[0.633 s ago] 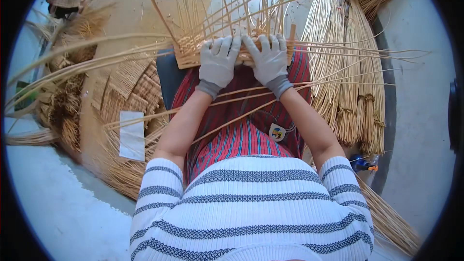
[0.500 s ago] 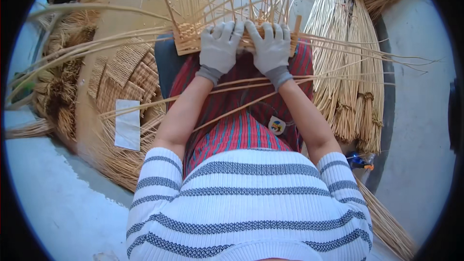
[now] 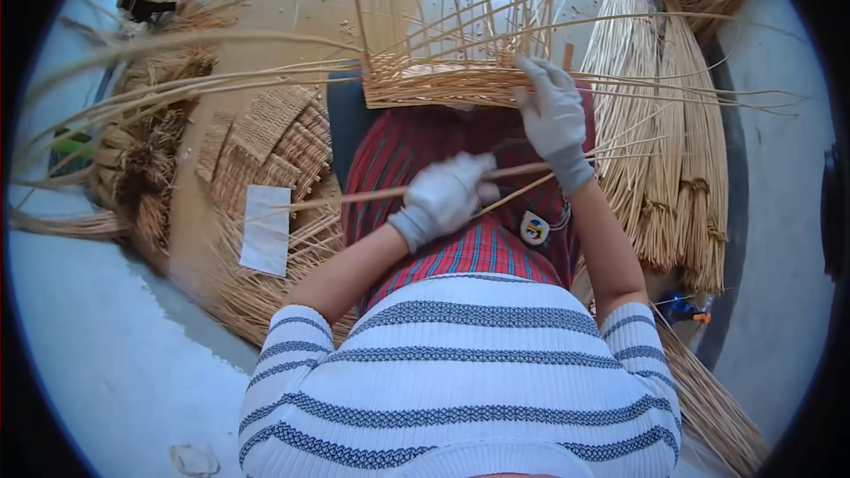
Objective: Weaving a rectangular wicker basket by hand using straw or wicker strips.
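Observation:
A partly woven basket [image 3: 443, 88] of tan rods rests across my knees, with tall stakes rising from it and long loose rods trailing off both sides. At its right end my right hand [image 3: 556, 115], in a pale glove, grips the woven wall, fingers over the top and thumb on the near side. My left hand [image 3: 443, 198], gloved too, is over my lap on loose rods [image 3: 359, 199] lying across it. Motion smears its fingers, so whether they close round a rod is unclear. Red striped cloth [image 3: 496, 245] covers my lap.
Woven mats [image 3: 266, 128] and a white paper sheet [image 3: 266, 230] lie on the left, beside bundled straw-like material [image 3: 146, 142]. Tied bundles of long rods [image 3: 660, 142] lie on the right. More loose rods [image 3: 717, 389] are at the lower right.
My left hand has left the basket's wall and come down to the rods across my lap. My right hand has shifted to the basket's right end. The whole view has swung slightly.

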A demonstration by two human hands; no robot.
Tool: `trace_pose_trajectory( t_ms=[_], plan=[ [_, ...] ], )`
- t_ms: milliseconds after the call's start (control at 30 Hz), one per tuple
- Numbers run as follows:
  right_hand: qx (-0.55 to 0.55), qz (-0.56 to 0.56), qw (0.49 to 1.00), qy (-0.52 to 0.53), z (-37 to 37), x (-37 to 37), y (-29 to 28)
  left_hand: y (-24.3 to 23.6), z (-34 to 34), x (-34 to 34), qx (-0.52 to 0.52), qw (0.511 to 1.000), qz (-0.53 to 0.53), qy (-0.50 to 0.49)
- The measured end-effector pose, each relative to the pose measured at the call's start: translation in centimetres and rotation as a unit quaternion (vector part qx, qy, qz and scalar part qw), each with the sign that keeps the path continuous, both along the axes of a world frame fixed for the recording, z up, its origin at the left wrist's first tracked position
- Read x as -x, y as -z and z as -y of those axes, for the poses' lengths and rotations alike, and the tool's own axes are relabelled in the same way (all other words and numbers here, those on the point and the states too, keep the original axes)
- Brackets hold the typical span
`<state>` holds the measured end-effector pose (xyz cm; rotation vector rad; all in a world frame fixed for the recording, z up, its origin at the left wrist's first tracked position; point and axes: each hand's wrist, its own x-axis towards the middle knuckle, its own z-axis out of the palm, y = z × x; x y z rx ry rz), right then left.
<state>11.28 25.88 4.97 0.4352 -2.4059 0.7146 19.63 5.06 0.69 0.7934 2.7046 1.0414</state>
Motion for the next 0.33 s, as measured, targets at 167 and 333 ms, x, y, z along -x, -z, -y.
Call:
trace_pose_trajectory(
  t_ms=[167,333],
  plan=[
    [-0.005,-0.006,0.999,-0.036,0.1,-0.3,1.0,0.2,1.1,-1.2,-0.124,0.98,0.133,0.08],
    [-0.134,0.003,0.99,-0.043,3.9,1.2,2.5,-2.4,3.7,5.8,0.108,0.915,-0.344,-0.182]
  ],
)
